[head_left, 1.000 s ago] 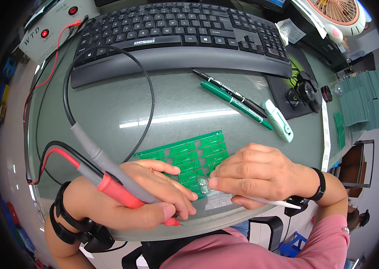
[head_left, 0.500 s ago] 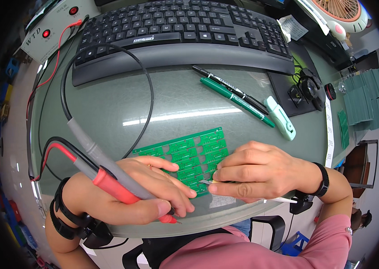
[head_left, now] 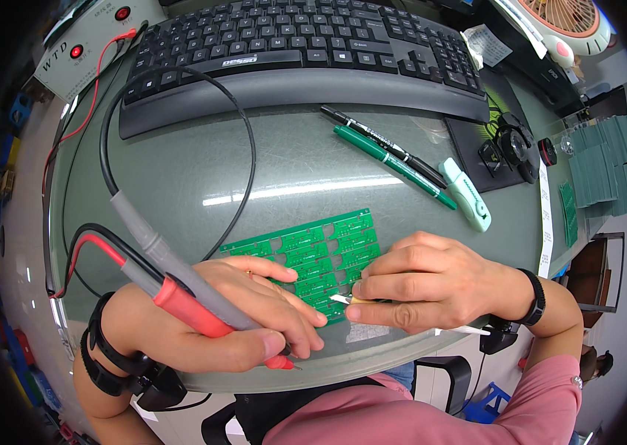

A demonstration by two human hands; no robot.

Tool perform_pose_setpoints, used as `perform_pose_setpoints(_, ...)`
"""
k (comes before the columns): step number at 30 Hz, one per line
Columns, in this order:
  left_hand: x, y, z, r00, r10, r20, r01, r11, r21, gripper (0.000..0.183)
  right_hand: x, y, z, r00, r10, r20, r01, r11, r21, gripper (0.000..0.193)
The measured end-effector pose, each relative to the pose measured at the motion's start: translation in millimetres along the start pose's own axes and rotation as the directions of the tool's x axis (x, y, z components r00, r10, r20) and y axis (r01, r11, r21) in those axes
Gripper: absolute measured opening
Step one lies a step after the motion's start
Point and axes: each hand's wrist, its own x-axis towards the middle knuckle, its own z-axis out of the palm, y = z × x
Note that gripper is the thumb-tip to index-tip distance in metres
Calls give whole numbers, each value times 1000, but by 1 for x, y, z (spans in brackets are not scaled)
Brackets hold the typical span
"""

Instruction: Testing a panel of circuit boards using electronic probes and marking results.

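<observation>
1. Probably, knife work on the board [head_left: 312, 254] is in hand; it lies on the counter [head_left: 291, 159].
2. Right hand [head_left: 426, 289]: grip pinching the knife [head_left: 339, 299], blade at the board's near part.
3. Left hand [head_left: 258, 302]: grip around two probes [head_left: 193, 313], fingers [head_left: 281, 273] on the board.
4. Next seems to call for a steady board and light pressure.

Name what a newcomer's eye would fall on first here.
Probably the red and gray probes in the left hand, slanting across the lower left. Next comes the bright green circuit board, lower center, between that hand and the right hand, which holds a small blade near it. A big black keyboard spans the upper part.
</observation>
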Motion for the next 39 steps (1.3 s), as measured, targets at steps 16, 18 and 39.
perform_pose_setpoints(16,0,5,3,1000,-22,-22,22,999,-37,38,12,-25,-4,946,293,-137,-253,934,252,35)
perform_pose_setpoints(18,0,3,2,999,-14,-29,12,998,-59,38,15,-31,8,929,331,-168,-263,906,331,30)
perform_pose_setpoints(39,-3,-5,4,999,19,-33,-20,999,-43,34,21,-35,33,818,507,-271,-411,845,343,23)
